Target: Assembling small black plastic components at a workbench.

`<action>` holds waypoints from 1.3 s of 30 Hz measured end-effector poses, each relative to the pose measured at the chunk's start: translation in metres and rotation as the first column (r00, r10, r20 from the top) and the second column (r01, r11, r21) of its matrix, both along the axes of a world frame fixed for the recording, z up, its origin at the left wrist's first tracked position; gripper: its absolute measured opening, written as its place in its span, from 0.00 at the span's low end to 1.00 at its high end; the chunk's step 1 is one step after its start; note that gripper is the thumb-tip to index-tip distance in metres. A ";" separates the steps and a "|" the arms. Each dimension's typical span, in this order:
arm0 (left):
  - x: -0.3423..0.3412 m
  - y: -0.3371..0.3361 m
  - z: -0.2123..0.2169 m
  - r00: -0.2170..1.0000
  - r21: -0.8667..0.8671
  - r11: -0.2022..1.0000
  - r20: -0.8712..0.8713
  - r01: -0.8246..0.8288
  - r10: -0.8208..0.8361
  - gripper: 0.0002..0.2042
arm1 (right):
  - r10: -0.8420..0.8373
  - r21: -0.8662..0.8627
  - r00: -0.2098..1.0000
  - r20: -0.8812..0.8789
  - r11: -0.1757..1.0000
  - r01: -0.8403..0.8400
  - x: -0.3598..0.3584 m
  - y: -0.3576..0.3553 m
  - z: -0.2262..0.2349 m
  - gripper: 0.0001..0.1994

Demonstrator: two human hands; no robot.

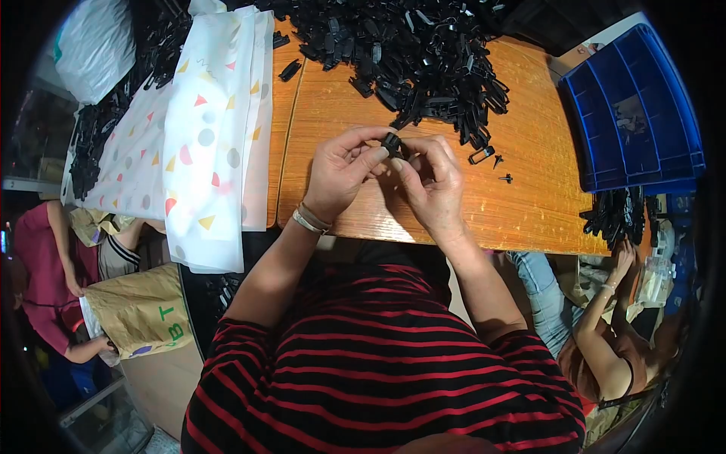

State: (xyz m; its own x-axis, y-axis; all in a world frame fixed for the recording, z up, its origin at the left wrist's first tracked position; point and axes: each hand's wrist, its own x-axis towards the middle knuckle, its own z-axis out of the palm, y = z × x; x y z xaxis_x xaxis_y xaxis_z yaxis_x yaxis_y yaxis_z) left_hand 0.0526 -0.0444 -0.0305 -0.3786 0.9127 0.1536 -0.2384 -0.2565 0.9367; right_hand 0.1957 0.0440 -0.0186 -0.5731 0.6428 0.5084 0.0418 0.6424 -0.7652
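Between my hands, above the near part of the wooden table [529, 181], is a small black plastic part [391, 143]. My left hand [344, 168] pinches it from the left with thumb and forefinger. From the right, my right hand [433, 178] grips the same part between thumb and fingers. Its exact kind is too small to make out. Just right of my hands lie a dark rectangular piece with a pale middle [480, 155] and two tiny black pieces, one of them a flat-headed bit [506, 178]. Beyond them spreads a large heap of black plastic parts [401, 57].
Patterned translucent sheeting [204, 136] covers the table's left side and hangs over the front edge. A blue plastic crate [635, 110] stands at the right. One person at the right reaches into black parts [616, 216]; another at the left handles a brown sack [144, 310].
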 end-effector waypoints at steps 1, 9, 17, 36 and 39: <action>0.001 0.000 0.000 1.000 0.000 1.000 0.001 0.001 -0.001 0.14 | -0.001 0.000 1.000 0.001 1.000 0.001 0.000 -0.001 0.000 0.11; 0.018 -0.009 0.009 0.797 0.010 0.979 -0.578 -0.205 0.173 0.10 | -0.077 0.148 0.996 0.039 0.986 0.070 -0.002 -0.014 -0.005 0.19; 0.022 -0.008 0.015 0.918 -0.106 0.991 -0.394 -0.086 0.038 0.09 | 0.089 -0.115 0.995 0.050 0.990 -0.083 -0.003 -0.027 -0.011 0.19; -0.040 0.061 0.000 0.214 -0.054 0.935 -0.977 -0.351 0.024 0.09 | 0.037 0.187 0.875 0.482 0.972 -0.144 -0.001 0.042 0.009 0.10; -0.040 0.044 0.003 0.240 -0.064 0.943 -0.971 -0.327 0.018 0.10 | 0.065 0.144 0.880 0.471 0.978 -0.149 0.013 0.043 0.009 0.11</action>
